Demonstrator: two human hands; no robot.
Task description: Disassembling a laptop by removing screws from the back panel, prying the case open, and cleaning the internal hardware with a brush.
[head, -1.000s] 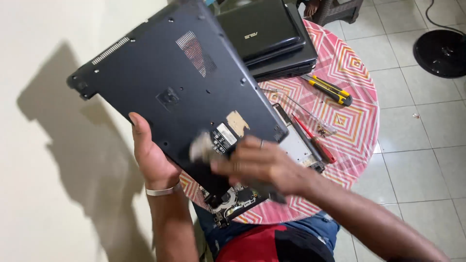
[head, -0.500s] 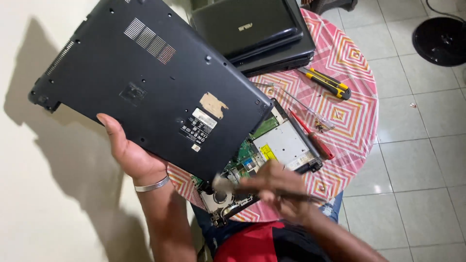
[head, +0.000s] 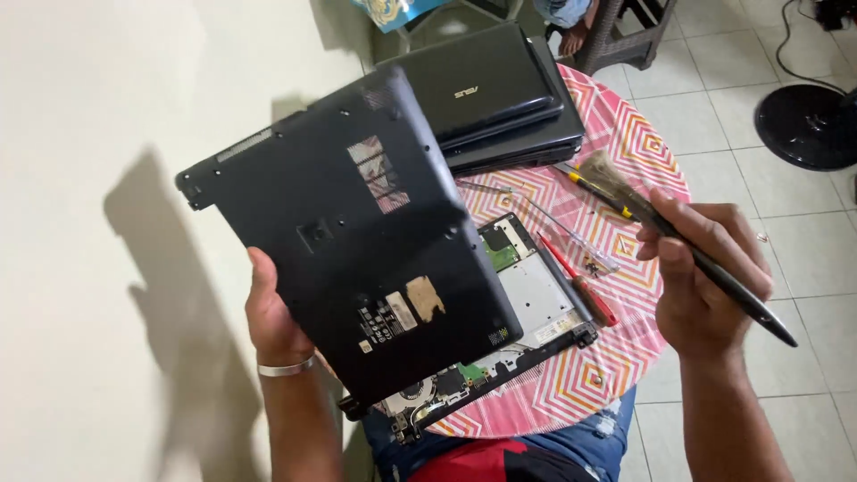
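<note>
R hand (head: pixel 705 286) w/ brush (head: pixel 687 245) lifted off laptop; grip clenched on it. L hand (head: pixel 272 317) grasps bottom cover (head: pixel 357 241).

Stacked black laptops (head: pixel 486 94), screwdrivers (head: pixel 580 286) on pink patterned tablecloth (head: pixel 580 384).

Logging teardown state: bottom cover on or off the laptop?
Off. Left hand holds the bottom cover tilted up, exposing the laptop's circuit board underneath.

Left hand (head: pixel 272 317) holds laptop bottom cover (head: pixel 348 241); right hand (head: pixel 705 286) grips brush (head: pixel 678 245).
</note>
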